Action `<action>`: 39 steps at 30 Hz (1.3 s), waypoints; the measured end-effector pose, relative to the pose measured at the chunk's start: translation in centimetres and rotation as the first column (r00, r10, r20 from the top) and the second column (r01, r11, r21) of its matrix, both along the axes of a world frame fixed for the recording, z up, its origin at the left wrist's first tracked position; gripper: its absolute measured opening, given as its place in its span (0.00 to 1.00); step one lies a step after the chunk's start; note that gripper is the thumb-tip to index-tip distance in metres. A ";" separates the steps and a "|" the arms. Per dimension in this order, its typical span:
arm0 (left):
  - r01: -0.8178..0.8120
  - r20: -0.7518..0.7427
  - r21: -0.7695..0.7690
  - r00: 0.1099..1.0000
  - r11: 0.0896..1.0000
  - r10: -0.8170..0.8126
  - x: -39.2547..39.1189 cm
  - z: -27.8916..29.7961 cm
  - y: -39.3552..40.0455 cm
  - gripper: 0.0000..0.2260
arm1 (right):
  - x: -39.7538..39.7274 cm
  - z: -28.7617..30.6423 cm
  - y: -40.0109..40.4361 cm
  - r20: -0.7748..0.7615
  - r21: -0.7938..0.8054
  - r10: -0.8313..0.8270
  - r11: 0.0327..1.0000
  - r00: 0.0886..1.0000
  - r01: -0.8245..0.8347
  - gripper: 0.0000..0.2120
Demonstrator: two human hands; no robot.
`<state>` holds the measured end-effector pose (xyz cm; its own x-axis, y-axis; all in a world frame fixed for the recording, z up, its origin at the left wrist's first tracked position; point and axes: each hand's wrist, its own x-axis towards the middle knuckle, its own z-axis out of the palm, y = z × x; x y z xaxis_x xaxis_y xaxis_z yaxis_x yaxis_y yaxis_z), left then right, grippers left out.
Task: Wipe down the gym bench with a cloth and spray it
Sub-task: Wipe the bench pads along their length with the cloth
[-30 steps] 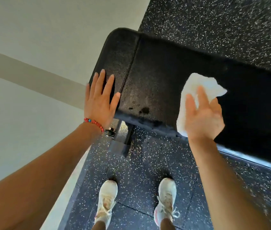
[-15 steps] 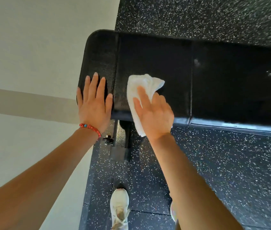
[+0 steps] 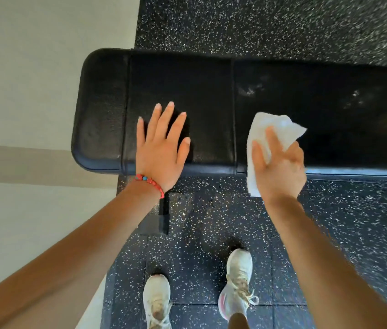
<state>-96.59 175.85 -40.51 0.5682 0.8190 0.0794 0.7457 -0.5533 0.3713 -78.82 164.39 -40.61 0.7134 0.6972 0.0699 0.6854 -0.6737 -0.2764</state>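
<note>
The long black padded vinyl gym bench (image 3: 187,91) ran across the view from left to right, its rounded end at the left near the pale wall (image 3: 33,67). The person's left hand (image 3: 161,148) lay flat on the near part of the bench's top, fingers straight and spread, grasping nothing; a red beaded bracelet (image 3: 151,181) circled that wrist. To the right, the person's right hand (image 3: 280,167) gripped a crumpled white cloth (image 3: 268,129) at the bench's near edge, with the thumb and first finger laid over the cloth and the other fingers curled round it. The cloth's upper part rested against the bench top, and its lower end hung past the edge over the black speckled rubber floor (image 3: 353,222). A few pale smears showed on the bench surface further right. Below, two white laced trainers (image 3: 237,281) stood on the floor tiles, and a dark metal bench foot (image 3: 157,222) showed under the left wrist.
</note>
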 end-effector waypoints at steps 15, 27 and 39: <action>-0.111 -0.087 0.036 0.990 0.993 0.113 6.7 -1.3 0.1 0.21 | 5.6 -0.1 8.6 0.010 -0.113 0.196 0.974 0.981 -0.194 0.24; -0.062 -0.123 0.025 0.990 0.998 0.065 12.4 -1.2 0.3 0.23 | 16.1 0.2 6.8 -0.015 -0.176 0.144 0.974 0.989 -0.144 0.23; -0.086 -0.172 0.013 0.981 0.996 0.087 12.7 -1.0 0.4 0.25 | 7.2 0.4 12.0 -0.059 -0.113 0.359 0.925 0.931 -0.364 0.21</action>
<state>-83.93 176.23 -41.54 0.5012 0.8653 -0.0088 0.8431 -0.4860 0.2301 -71.66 176.36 -40.17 0.4117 0.9099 -0.0515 0.8798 -0.4116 -0.2380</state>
